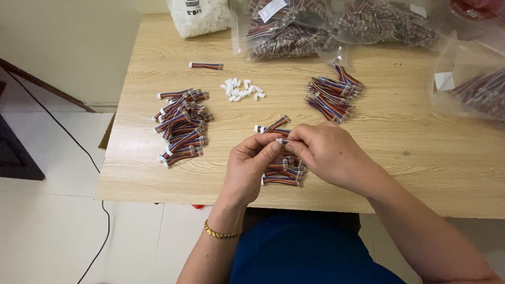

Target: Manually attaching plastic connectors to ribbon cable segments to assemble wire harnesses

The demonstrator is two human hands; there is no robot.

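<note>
Hands (286, 152) pinch a wire lead (282, 141); cable piles (181, 126) flank them.

A light wooden table (421, 158) with a pale, streaked grain fills the middle and right of the frame — its near edge runs across the lower half. To the left and below lies a floor of large whitish tiles (47, 231), evenly lit by soft, diffuse light. A thin black cable (79, 147) snakes over those tiles from the upper left down to the lower left. A cream wall (68, 37) takes the upper left corner, crossed by a dark wooden strip (47, 87) slanting downward. At the far left edge sits a dark piece of furniture (16, 152) — only partly in view.
</note>
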